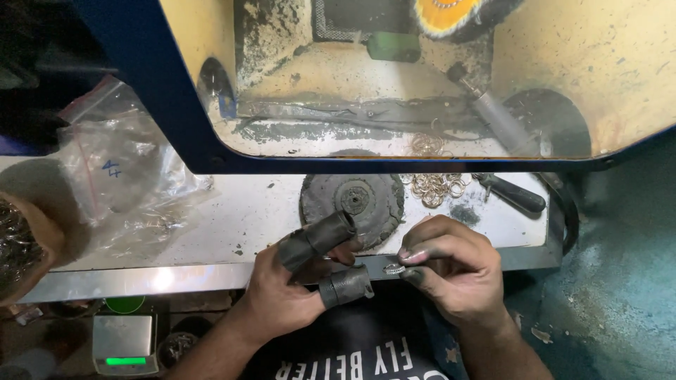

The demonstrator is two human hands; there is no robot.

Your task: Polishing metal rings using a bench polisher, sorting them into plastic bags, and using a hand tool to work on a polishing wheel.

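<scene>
My right hand [454, 264] pinches a small silver ring [393, 269] between thumb and forefinger at the front edge of the white bench [239, 211]. My left hand [296, 281] sits just left of it, with black rubber sleeves [317, 241] over the forefinger and thumb; the thumb sleeve tip almost meets the ring. Whether the left hand touches the ring I cannot tell. Behind both hands a grey round buffing wheel [353, 200] lies flat on the bench.
A heap of thin metal rings [436, 186] lies behind the right hand, with a black-handled tool [514, 195] beside it. A crumpled clear plastic bag [120, 176] sits at left. A yellow-walled, blue-framed polishing hood [394, 84] spans the back. A small scale [125, 345] sits below left.
</scene>
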